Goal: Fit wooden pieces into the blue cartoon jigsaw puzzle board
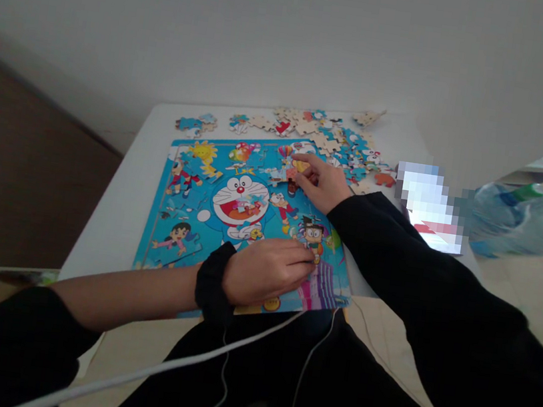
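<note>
A blue cartoon jigsaw puzzle (207, 188) lies in its flat tray board on a small white table, a large blue-and-white cat figure at its middle. Near the board's upper right, my right hand (323, 182) pinches a puzzle piece (291, 174) with orange-pink colouring between thumb and fingers, low over the picture. Across the lower right part rests my left hand (269, 272), a black band round its wrist. Its fingers are pressed together and curled downward by the figure with glasses (314, 235); whatever is under the fingertips is hidden.
Loose puzzle pieces (328, 141) are heaped along the table's (119, 189) back edge and right side, some plain wood side up. A lit phone (430, 209), partly blurred, is at the right edge. A white cable (167, 367) crosses in front of my lap. Behind stands a pale wall.
</note>
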### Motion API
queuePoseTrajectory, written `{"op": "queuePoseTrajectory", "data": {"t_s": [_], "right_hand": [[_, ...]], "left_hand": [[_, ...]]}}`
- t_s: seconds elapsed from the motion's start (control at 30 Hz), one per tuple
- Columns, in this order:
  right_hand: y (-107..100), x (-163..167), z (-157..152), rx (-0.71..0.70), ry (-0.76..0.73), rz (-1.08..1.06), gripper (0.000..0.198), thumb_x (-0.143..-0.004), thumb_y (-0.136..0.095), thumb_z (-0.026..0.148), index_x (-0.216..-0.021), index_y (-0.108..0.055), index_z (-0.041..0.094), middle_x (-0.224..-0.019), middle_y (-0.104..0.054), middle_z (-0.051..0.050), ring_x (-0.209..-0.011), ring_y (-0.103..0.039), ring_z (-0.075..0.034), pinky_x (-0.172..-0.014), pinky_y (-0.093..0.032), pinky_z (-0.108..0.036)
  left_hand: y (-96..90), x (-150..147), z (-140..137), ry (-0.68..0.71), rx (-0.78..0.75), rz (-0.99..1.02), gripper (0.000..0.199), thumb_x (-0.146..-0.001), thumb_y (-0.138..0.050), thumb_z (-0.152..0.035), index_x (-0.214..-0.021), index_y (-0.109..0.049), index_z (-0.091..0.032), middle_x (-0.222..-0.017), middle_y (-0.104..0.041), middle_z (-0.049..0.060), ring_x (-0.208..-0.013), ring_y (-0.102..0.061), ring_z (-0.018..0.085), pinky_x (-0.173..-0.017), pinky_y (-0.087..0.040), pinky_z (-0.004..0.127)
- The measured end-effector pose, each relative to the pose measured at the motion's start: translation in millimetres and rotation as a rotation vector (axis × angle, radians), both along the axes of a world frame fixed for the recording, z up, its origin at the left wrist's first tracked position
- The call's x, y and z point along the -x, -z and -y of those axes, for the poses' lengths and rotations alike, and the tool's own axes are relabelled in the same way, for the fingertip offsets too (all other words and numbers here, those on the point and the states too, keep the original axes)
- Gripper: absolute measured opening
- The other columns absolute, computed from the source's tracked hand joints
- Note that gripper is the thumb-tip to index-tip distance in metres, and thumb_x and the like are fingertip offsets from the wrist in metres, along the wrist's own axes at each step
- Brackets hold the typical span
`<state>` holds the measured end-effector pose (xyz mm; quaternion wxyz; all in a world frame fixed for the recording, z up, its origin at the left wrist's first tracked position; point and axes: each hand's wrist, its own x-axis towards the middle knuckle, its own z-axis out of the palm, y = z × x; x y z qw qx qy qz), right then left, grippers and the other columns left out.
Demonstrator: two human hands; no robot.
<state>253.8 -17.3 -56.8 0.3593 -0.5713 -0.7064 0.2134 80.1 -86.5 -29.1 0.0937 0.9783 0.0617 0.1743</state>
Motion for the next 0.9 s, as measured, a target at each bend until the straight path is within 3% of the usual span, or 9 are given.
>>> {"op": "queuePoseTrajectory", "data": {"t_s": [0.27, 0.47, 0.7, 0.8, 0.9], "right_hand": [[-0.3, 0.0, 0.0, 0.011, 0.012, -0.021, 0.034, -0.080, -0.053, 0.018, -0.114, -0.057, 0.013, -0.065, -0.063, 0.000, -0.058, -0.058, -0.013, -0.057, -0.043, -0.025], [0.1, 0.3, 0.8, 0.016, 0.005, -0.042, 0.026, -0.082, -0.052, 0.024, -0.104, -0.062, 0.014, -0.065, -0.064, -0.001, -0.057, -0.057, -0.012, -0.059, -0.045, -0.026], [-0.7, 0.5, 3.3, 0.064, -0.041, -0.089, 0.023, -0.073, -0.060, 0.021, -0.094, -0.068, 0.013, -0.067, -0.065, -0.001, -0.050, -0.051, -0.007, -0.051, -0.042, -0.022], [-0.8, 0.3, 3.7, 0.057, -0.029, -0.078, 0.023, -0.073, -0.060, 0.021, -0.093, -0.069, 0.015, -0.066, -0.065, -0.001, -0.050, -0.050, -0.007, -0.052, -0.043, -0.021], [-0.4, -0.4, 3.8, 0.038, -0.010, -0.050, 0.022, -0.073, -0.061, 0.021, -0.093, -0.069, 0.016, -0.068, -0.067, -0.001, -0.051, -0.053, -0.008, -0.053, -0.045, -0.023]], "left_hand": [[6.6, 2.0, 0.5, 0.057, -0.125, 0.012, 0.024, -0.091, -0.039, -0.011, -0.097, -0.063, -0.009, -0.096, -0.066, 0.008, -0.092, -0.060, 0.017, -0.081, -0.051, 0.028], [5.3, 1.2, 1.6, 0.053, -0.100, -0.001, 0.024, -0.090, -0.040, -0.010, -0.091, -0.063, -0.011, -0.092, -0.066, 0.007, -0.087, -0.061, 0.016, -0.078, -0.051, 0.026], [8.8, 0.5, 1.3, 0.050, -0.044, -0.010, 0.025, -0.090, -0.039, -0.018, -0.091, -0.064, -0.015, -0.096, -0.066, 0.005, -0.089, -0.060, 0.017, -0.084, -0.048, 0.026], [2.4, 1.2, -2.1, 0.084, -0.003, 0.052, 0.022, -0.089, -0.043, -0.019, -0.093, -0.063, -0.011, -0.096, -0.065, 0.007, -0.093, -0.059, 0.017, -0.086, -0.048, 0.025], [-13.1, 4.9, -10.1, -0.026, 0.010, 0.175, 0.018, -0.088, -0.047, -0.019, -0.086, -0.063, -0.012, -0.091, -0.065, 0.006, -0.092, -0.059, 0.016, -0.086, -0.048, 0.025]]}}
